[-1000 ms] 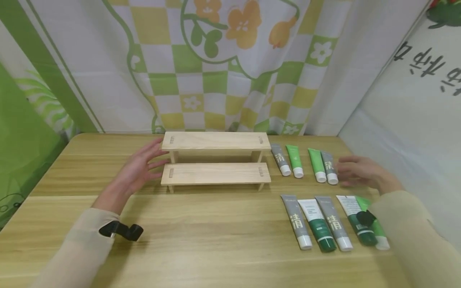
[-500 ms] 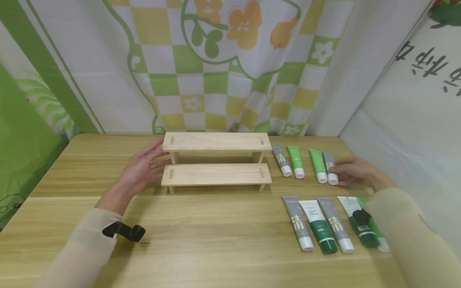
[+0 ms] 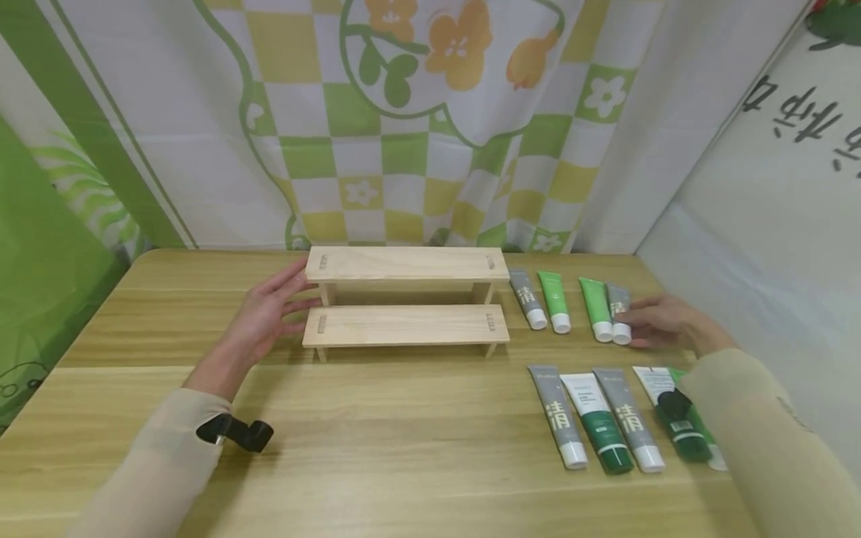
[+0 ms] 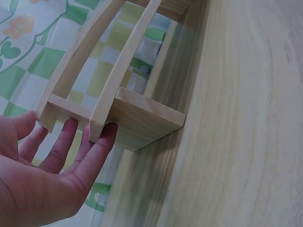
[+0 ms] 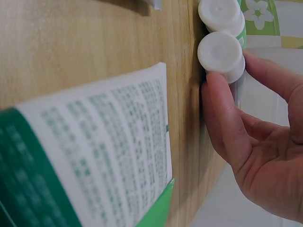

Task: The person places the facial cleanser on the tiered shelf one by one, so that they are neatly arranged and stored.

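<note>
A two-tier wooden display rack stands at the back middle of the table. My left hand rests its fingertips on the rack's left end, fingers spread and fairly straight. The left wrist view shows those fingers against the board ends and the side leg. On the right, my right hand touches a small grey tube with a white cap. In the right wrist view its fingertips meet the top and side of the white cap. Left of that tube lies a green tube, close alongside.
Another small grey tube and green tube lie beside the rack. Nearer me is a row of larger tubes: a grey tube, a white-and-green tube and several others, partly under my right sleeve. A curtain hangs behind.
My right hand has come left onto the small grey tube, which now sits slightly closer to the green one. My left hand stays at the rack's end.
</note>
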A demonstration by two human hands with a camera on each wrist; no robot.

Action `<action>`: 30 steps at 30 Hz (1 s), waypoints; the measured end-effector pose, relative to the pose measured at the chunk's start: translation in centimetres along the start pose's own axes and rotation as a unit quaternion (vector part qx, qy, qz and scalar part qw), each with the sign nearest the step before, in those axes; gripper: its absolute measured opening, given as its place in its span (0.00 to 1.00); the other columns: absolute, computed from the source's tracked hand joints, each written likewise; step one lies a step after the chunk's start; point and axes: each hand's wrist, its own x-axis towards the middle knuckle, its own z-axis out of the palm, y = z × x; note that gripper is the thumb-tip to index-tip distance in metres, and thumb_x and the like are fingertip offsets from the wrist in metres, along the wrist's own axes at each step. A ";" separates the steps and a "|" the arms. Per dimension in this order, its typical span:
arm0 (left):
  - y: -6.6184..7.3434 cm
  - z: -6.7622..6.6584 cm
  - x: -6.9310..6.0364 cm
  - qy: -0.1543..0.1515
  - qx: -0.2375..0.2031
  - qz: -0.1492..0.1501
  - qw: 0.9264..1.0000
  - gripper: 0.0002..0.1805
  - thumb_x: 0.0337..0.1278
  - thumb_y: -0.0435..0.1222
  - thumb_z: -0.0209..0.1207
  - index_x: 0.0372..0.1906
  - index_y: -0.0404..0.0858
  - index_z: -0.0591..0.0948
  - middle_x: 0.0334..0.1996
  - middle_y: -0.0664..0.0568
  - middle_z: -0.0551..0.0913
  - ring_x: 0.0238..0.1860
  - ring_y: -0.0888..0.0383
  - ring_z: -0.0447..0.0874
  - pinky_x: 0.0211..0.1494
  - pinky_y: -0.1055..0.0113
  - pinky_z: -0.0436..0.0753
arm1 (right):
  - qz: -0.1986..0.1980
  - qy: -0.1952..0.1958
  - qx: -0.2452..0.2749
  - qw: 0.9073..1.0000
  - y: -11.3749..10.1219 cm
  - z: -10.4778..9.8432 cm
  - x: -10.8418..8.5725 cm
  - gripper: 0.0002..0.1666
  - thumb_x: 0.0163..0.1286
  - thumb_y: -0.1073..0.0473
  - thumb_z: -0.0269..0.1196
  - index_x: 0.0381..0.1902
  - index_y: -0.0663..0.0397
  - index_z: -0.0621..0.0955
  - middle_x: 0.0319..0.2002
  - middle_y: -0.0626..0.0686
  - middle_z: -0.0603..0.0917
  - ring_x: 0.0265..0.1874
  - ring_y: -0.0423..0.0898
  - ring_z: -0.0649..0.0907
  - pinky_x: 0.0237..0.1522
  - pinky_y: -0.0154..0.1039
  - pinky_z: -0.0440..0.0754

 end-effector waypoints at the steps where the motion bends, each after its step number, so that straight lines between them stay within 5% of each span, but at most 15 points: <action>1: 0.0 0.0 0.0 0.001 0.003 0.002 1.000 0.32 0.76 0.55 0.48 0.79 0.60 0.57 0.70 0.42 0.65 0.66 0.44 0.71 0.62 0.47 0.77 | -0.002 0.001 0.004 1.000 0.0 0.0 0.0 0.47 0.74 0.61 0.62 0.72 0.82 0.47 0.33 0.50 0.84 0.32 0.42 0.86 0.44 0.40 0.88; 6: 0.0 0.1 -0.1 0.003 0.010 0.009 1.000 0.31 0.77 0.54 0.47 0.79 0.59 0.57 0.70 0.40 0.65 0.66 0.43 0.71 0.62 0.46 0.79 | -0.006 -0.001 0.017 1.000 0.1 0.0 -0.1 0.41 0.74 0.62 0.62 0.69 0.81 0.53 0.33 0.49 0.84 0.33 0.42 0.86 0.45 0.41 0.88; 18: 0.1 0.0 -0.3 0.003 0.010 0.016 1.000 0.32 0.77 0.53 0.47 0.80 0.58 0.57 0.70 0.40 0.65 0.64 0.45 0.73 0.59 0.49 0.81 | 0.016 -0.020 0.030 0.999 -0.5 0.1 -0.3 0.08 0.73 0.63 0.62 0.45 0.62 0.78 0.30 0.51 0.85 0.30 0.42 0.86 0.40 0.38 0.88; 25: 0.0 -0.1 -0.2 0.001 0.012 0.016 1.000 0.31 0.77 0.54 0.47 0.80 0.58 0.57 0.71 0.40 0.65 0.67 0.41 0.71 0.61 0.47 0.80 | 0.035 -0.017 0.009 0.999 -0.7 0.0 -0.4 0.10 0.71 0.62 0.64 0.46 0.63 0.81 0.31 0.52 0.85 0.30 0.43 0.86 0.41 0.40 0.89; 30: 0.0 0.0 -0.1 0.006 0.011 0.014 1.000 0.31 0.77 0.53 0.47 0.79 0.58 0.57 0.70 0.40 0.65 0.66 0.42 0.72 0.59 0.49 0.81 | 0.024 -0.020 0.002 1.000 -0.4 -0.2 -0.7 0.03 0.70 0.64 0.63 0.37 0.57 0.84 0.31 0.52 0.84 0.30 0.43 0.86 0.41 0.39 0.88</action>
